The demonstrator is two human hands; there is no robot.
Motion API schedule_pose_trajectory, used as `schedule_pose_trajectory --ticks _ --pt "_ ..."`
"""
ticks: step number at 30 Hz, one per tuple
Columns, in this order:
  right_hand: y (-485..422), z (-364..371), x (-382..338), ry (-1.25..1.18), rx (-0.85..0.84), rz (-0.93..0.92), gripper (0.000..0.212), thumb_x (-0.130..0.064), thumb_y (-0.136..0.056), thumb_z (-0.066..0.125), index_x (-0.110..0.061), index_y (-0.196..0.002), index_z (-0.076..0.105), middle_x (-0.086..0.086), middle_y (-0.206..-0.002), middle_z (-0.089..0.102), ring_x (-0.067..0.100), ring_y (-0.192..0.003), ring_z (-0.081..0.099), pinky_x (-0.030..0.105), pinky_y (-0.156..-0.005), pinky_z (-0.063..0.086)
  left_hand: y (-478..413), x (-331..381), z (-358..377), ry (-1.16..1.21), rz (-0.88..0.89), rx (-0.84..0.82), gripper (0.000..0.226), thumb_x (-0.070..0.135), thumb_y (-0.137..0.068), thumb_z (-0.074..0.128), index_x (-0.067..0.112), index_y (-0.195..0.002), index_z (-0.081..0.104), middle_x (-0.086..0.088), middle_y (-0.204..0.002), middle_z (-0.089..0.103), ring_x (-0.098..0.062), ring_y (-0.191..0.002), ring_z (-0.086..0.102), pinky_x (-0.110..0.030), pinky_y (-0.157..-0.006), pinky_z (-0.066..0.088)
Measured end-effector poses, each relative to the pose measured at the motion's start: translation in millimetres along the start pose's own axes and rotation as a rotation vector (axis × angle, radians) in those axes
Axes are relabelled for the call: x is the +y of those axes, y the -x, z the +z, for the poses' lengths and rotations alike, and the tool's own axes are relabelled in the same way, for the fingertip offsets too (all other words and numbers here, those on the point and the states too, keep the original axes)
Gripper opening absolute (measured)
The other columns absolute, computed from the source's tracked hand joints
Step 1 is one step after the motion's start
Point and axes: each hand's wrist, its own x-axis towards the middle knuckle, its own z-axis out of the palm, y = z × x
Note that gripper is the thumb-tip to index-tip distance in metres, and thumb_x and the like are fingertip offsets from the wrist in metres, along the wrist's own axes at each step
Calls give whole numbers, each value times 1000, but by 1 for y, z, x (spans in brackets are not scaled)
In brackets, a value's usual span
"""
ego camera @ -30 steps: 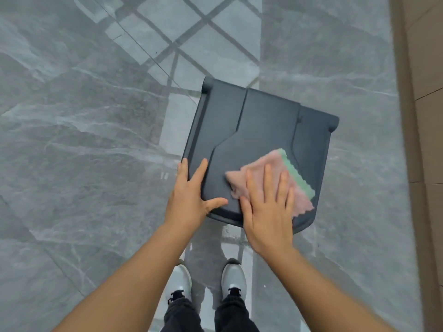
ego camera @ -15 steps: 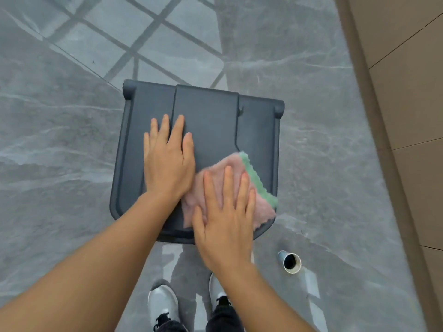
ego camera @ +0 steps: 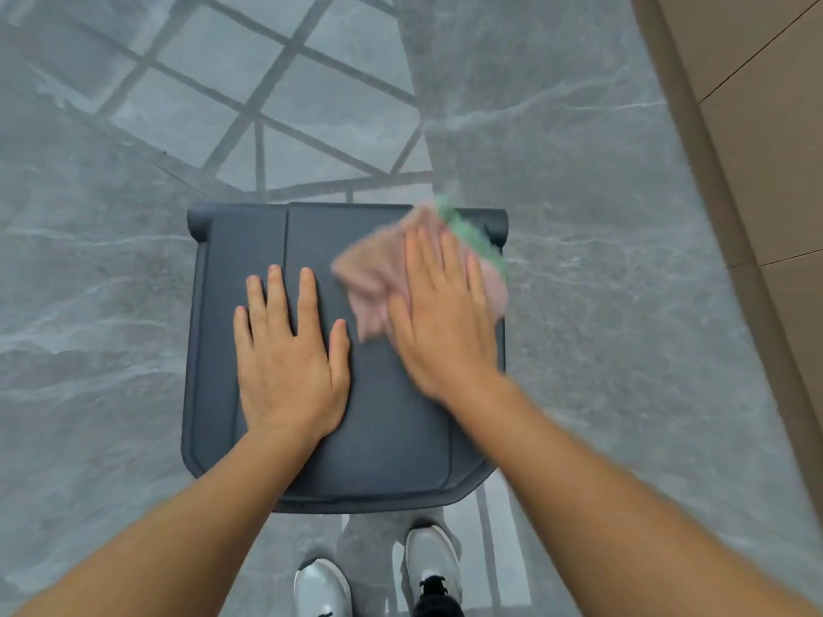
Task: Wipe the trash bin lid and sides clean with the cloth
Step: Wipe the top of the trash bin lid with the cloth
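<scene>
The dark grey trash bin lid (ego camera: 392,438) fills the middle of the head view, seen from straight above; the bin's sides are hidden beneath it. My left hand (ego camera: 289,354) lies flat on the lid's left half, fingers spread, holding nothing. My right hand (ego camera: 441,313) presses flat on a pink cloth (ego camera: 378,278) with a green edge, at the lid's far right part. The cloth is blurred with motion and pokes out ahead of and to the left of my fingers.
The bin stands on a glossy grey marble floor (ego camera: 111,327) with window reflections. A beige wall (ego camera: 766,126) with a brown skirting runs along the right side. My two white shoes (ego camera: 432,558) stand just below the lid's near edge.
My right hand has slid the cloth from the lid's near right part toward its far right corner. My left hand stays flat on the lid. The paper cup on the floor has left the view.
</scene>
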Motion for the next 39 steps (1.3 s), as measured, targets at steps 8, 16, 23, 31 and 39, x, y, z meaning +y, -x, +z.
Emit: schedule_pose_trajectory --ticks 8,16,23,31,39 --pt "21 -3 4 56 -103 9 69 -43 -104 17 -18 -166 -1 -2 -174 -7 17 -161 -9 41 -131 -6 0 0 2 -14 -2 -4 65 44 -100 27 11 -156 23 -21 -162 20 -38 -151 12 -53 -121 13" --pt "43 -11 -6 -110 -48 -4 61 -28 -107 29 -15 -165 13 -1 -174 3 15 -162 4 39 -132 2 -1 2 -1 -20 -11 -28 65 45 -100 24 12 -157 22 -20 -163 19 -38 -151 11 -52 -121 13" --pt "10 -20 -2 -28 -125 58 60 -27 -108 30 -20 -166 14 -2 -175 7 16 -161 6 38 -131 2 -1 2 0 -31 -7 -30 66 46 -100 23 14 -157 20 -19 -164 17 -37 -152 10 -51 -121 11" --pt "18 3 11 114 -36 98 66 -44 -110 24 -20 -166 -2 2 -175 -9 27 -161 -12 46 -131 -4 1 0 3 -16 -14 -19 65 47 -102 22 16 -158 17 -17 -165 16 -35 -152 8 -50 -122 9" --pt "211 52 -24 -218 -38 253 66 -46 -103 22 -35 -159 -11 -11 -172 -18 24 -159 -21 44 -123 36 4 2 -4 2 1 -42 63 45 -103 25 15 -158 18 -18 -164 16 -36 -152 9 -51 -121 9"
